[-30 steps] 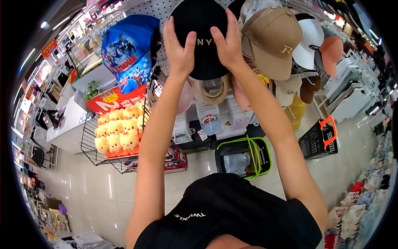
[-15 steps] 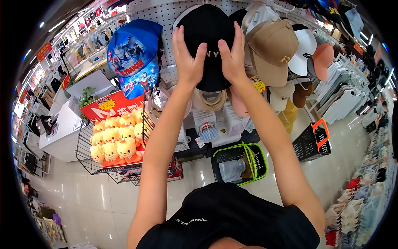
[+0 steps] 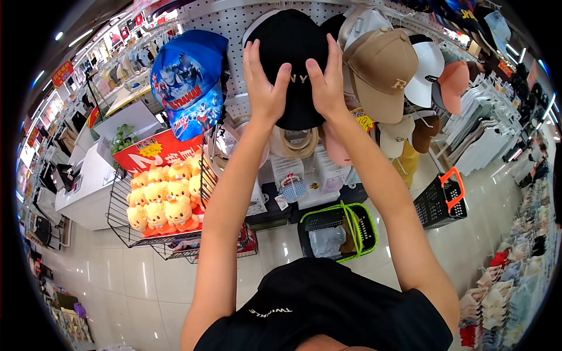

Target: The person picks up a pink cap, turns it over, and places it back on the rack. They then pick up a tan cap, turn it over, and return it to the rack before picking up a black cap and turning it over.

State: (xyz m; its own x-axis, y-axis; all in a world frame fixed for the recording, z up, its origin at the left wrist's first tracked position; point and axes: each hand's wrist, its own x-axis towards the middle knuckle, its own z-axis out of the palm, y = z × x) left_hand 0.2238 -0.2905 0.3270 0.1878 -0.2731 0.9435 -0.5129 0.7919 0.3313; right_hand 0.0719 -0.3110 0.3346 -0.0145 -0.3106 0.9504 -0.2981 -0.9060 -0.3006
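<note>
**Both hands clasp a black cap high on a shop's pegboard wall**

The fingers (image 3: 253, 55) of the left hand (image 3: 264, 88) and those of the right hand (image 3: 325, 85) lie stretched along the rounded cloth crown of the black cap (image 3: 293, 35), thumbs on its front. The cap is gripped between the two hands, one on each side, with pale "NY" stitching showing between the thumbs. It sits at the top of a white perforated pegboard (image 3: 234, 23), above head height. A glossy blue printed cap (image 3: 188, 82) hangs to its left, a tan cap (image 3: 379, 70) and a white cap (image 3: 427, 73) to its right. Lower down, a wire rack (image 3: 120, 225) holds soft yellow plush toys (image 3: 158, 199). A green-rimmed basket (image 3: 336, 225) and an orange-handled basket (image 3: 439, 202) stand on the shiny tiled floor (image 3: 146, 275).
</note>
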